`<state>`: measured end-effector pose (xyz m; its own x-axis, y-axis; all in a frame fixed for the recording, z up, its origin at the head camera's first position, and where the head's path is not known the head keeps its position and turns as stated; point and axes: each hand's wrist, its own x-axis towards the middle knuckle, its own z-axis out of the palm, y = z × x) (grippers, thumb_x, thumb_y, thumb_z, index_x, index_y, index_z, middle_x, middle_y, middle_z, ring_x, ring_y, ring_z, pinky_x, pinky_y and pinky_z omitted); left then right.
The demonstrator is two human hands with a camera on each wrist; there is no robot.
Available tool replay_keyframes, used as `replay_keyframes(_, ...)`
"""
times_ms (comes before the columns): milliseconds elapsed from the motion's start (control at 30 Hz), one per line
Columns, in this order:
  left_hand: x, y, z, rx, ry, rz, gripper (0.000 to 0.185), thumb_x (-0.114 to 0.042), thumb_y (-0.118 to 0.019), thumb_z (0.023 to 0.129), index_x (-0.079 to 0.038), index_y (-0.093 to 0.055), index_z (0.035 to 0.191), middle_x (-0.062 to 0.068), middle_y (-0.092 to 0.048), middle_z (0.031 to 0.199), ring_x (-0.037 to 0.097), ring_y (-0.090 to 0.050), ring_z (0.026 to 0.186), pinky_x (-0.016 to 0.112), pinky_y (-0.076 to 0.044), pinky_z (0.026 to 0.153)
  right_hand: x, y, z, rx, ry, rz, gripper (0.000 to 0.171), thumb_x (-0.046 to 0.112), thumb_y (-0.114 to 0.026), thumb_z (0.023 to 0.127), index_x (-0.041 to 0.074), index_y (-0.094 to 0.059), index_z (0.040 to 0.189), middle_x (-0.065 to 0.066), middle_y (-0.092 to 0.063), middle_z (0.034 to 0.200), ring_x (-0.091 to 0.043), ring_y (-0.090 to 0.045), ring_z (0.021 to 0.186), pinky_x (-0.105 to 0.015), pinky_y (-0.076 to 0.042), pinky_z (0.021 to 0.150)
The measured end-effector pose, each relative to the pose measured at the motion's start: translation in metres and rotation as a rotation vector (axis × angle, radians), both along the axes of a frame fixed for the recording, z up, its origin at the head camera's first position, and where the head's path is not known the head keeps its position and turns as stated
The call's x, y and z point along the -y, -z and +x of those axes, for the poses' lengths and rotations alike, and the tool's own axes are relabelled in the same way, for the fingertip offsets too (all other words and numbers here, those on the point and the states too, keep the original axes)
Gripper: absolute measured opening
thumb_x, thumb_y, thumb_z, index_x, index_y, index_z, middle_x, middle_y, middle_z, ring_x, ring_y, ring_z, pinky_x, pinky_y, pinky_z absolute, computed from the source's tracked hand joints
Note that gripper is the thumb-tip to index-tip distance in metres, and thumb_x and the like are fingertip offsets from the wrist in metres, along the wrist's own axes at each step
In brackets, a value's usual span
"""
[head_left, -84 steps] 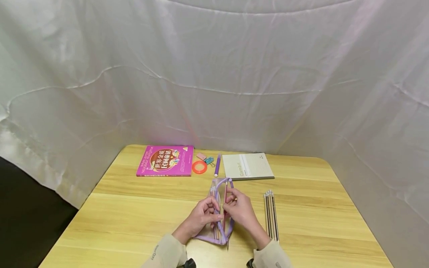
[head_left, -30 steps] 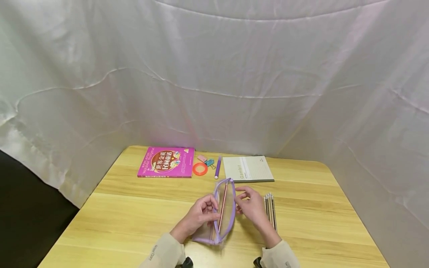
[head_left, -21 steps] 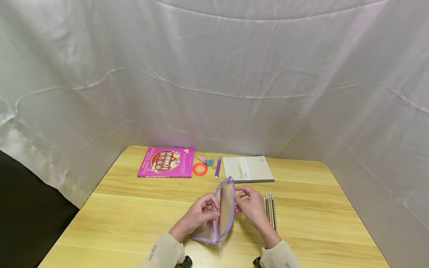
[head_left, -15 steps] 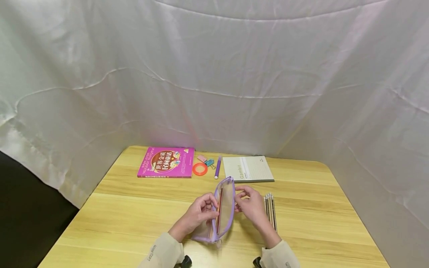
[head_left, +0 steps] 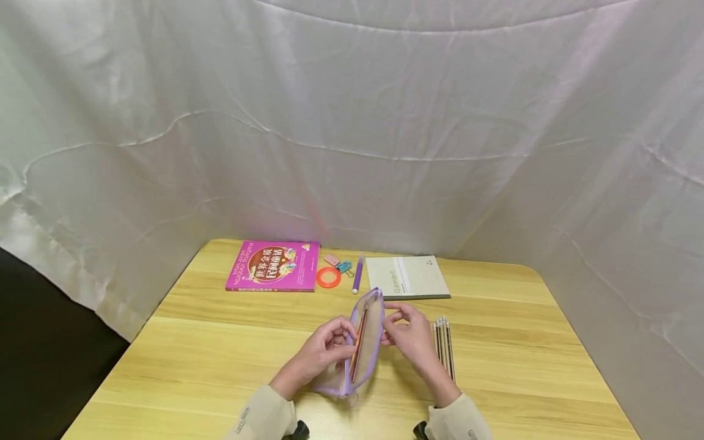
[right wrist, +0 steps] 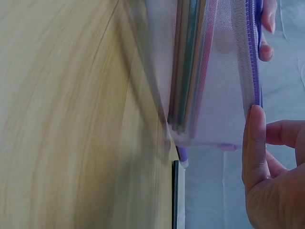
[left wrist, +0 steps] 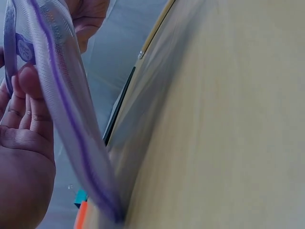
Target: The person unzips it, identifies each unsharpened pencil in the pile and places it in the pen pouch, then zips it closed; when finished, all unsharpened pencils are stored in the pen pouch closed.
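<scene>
Pencils lie inside the mesh pouch, whose long axis runs near to far, mouth upward. Left hand pinches its left edge and right hand its right, both clamped on it. Loose pencils lie parallel just right, nearer the right hand, on the surface.

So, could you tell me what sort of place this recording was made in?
Most likely a staged desk set-up for recording, not a lived-in room: a wooden table is walled in by draped white cloth, with stationery laid out neatly, such as a pink book, a notebook and loose pencils.
</scene>
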<state>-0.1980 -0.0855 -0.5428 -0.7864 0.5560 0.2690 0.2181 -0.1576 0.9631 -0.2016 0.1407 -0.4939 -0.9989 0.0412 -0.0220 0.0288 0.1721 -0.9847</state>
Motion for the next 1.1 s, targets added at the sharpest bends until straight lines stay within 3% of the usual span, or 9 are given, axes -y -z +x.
replay_keyframes(167,0.010,-0.003,0.007,-0.078,0.025,-0.039,0.044,-0.006,-0.069,0.096,-0.002,-0.049,0.135,0.011,-0.056,0.101,0.005,-0.058,0.080,0.022,-0.056,0.062,0.003,-0.002,0.000,-0.022,-0.008,-0.042,0.046,-0.009,-0.064,0.089,0.000,-0.061,0.134,-0.021,-0.069,0.096,-0.021,-0.072,0.062,-0.035,-0.065,0.063)
replay_keyframes(300,0.018,-0.004,0.018,-0.206,0.025,-0.092,0.083,-0.006,-0.089,0.075,-0.003,-0.040,0.143,0.020,-0.053,0.114,0.018,-0.060,0.090,0.029,-0.060,0.074,0.004,-0.003,-0.002,-0.020,0.013,-0.087,0.051,-0.012,-0.063,0.088,0.001,-0.058,0.137,-0.021,-0.067,0.095,-0.021,-0.072,0.062,-0.036,-0.066,0.064)
replay_keyframes(400,0.021,-0.005,0.030,-0.308,-0.028,-0.204,0.098,-0.015,-0.100,0.061,-0.008,-0.040,0.139,0.013,-0.054,0.117,0.024,-0.058,0.097,0.031,-0.057,0.083,0.004,-0.004,-0.003,-0.018,0.042,-0.105,0.053,-0.014,-0.062,0.088,0.002,-0.056,0.138,-0.019,-0.066,0.094,-0.019,-0.071,0.062,-0.035,-0.066,0.065)
replay_keyframes(500,0.018,-0.007,0.040,-0.379,-0.104,-0.335,0.085,-0.024,-0.099,0.065,-0.016,-0.044,0.130,0.000,-0.056,0.114,0.018,-0.057,0.098,0.027,-0.053,0.086,0.003,-0.005,-0.003,-0.022,0.069,-0.108,0.054,-0.016,-0.060,0.089,0.002,-0.054,0.139,-0.016,-0.064,0.091,-0.019,-0.072,0.063,-0.034,-0.066,0.066)
replay_keyframes(600,0.015,-0.012,0.046,-0.386,-0.182,-0.409,0.065,-0.024,-0.094,0.075,-0.022,-0.049,0.123,-0.009,-0.060,0.109,0.011,-0.059,0.097,0.024,-0.054,0.085,0.001,-0.005,-0.004,-0.030,0.085,-0.114,0.056,-0.016,-0.059,0.088,0.001,-0.051,0.141,-0.012,-0.062,0.088,-0.018,-0.072,0.063,-0.033,-0.066,0.067)
replay_keyframes(767,0.016,-0.018,0.046,-0.311,-0.296,-0.372,0.041,-0.014,-0.087,0.082,-0.022,-0.062,0.113,-0.010,-0.069,0.103,0.005,-0.064,0.089,0.028,-0.060,0.082,-0.005,-0.005,-0.004,-0.028,0.115,-0.129,0.057,-0.016,-0.057,0.087,0.000,-0.050,0.141,-0.008,-0.059,0.085,-0.017,-0.071,0.063,-0.033,-0.066,0.068)
replay_keyframes(900,0.022,-0.018,0.042,-0.261,-0.417,-0.309,0.020,-0.017,-0.082,0.087,-0.019,-0.070,0.104,-0.005,-0.074,0.096,0.004,-0.066,0.082,0.026,-0.061,0.078,-0.011,-0.006,-0.004,-0.021,0.123,-0.114,0.059,-0.015,-0.059,0.087,0.002,-0.049,0.143,-0.007,-0.060,0.086,-0.018,-0.072,0.066,-0.033,-0.066,0.069)
replay_keyframes(1000,0.026,-0.015,0.040,-0.228,-0.479,-0.288,0.015,-0.021,-0.079,0.091,-0.019,-0.072,0.104,-0.004,-0.076,0.094,0.005,-0.066,0.081,0.025,-0.061,0.075,-0.014,-0.007,-0.002,-0.015,0.116,-0.103,0.061,-0.013,-0.060,0.088,0.003,-0.047,0.145,-0.006,-0.061,0.086,-0.018,-0.073,0.068,-0.032,-0.066,0.070)
replay_keyframes(1100,0.027,-0.014,0.039,-0.183,-0.497,-0.281,0.015,-0.022,-0.077,0.092,-0.019,-0.073,0.106,-0.003,-0.076,0.095,0.005,-0.066,0.083,0.024,-0.061,0.075,-0.015,-0.007,-0.002,-0.006,0.116,-0.099,0.061,-0.012,-0.060,0.089,0.003,-0.046,0.146,-0.005,-0.061,0.086,-0.019,-0.074,0.068,-0.033,-0.066,0.070)
